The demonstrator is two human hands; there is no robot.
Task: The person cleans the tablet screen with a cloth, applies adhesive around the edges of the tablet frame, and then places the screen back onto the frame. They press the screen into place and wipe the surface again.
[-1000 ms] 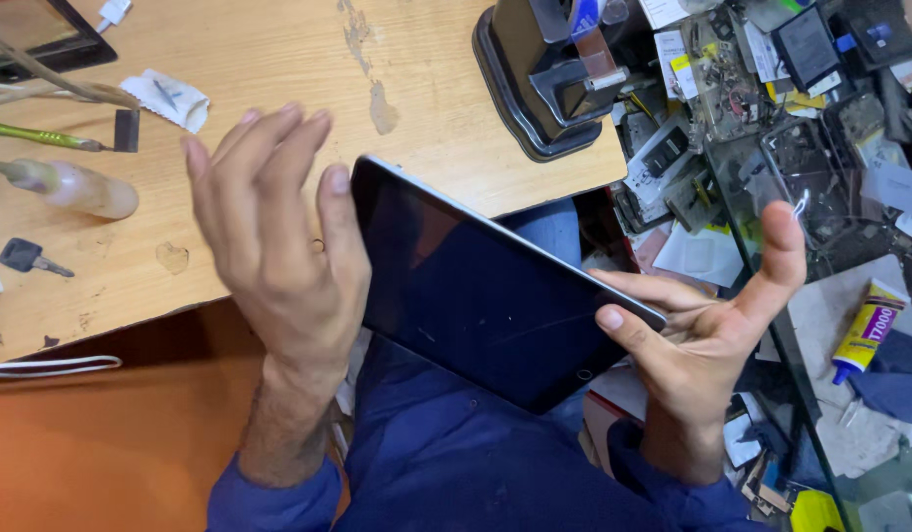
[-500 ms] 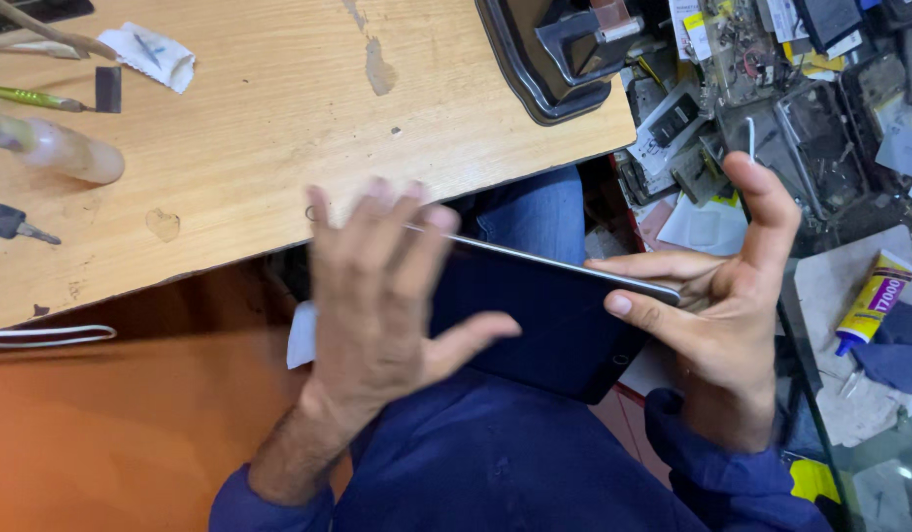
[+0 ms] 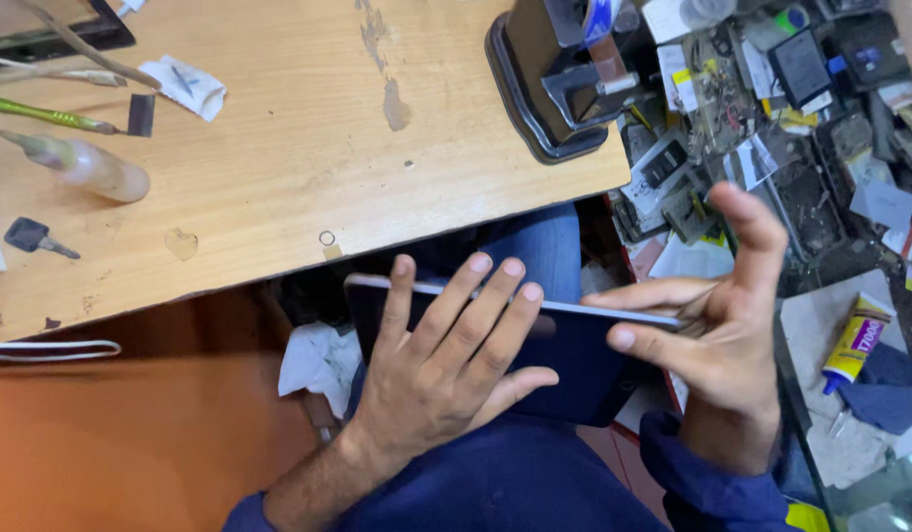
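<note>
The left hand point(image 3: 446, 369) lies flat, fingers spread, on the dark screen of a tablet point(image 3: 574, 345) held over the lap, just below the wooden table point(image 3: 298, 148) edge. The right hand point(image 3: 717, 325) grips the tablet's right edge between thumb and fingers, its other fingers splayed open

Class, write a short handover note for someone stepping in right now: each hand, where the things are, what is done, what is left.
Left hand: flat, palm down on the dark tablet over the lap.
Right hand: grips the tablet's right edge, fingers spread.
Wooden table: small bottle, green-handled tool, black stand.
Done: tablet is off the table, in both hands.
Left: cannot tell from this view.
</note>
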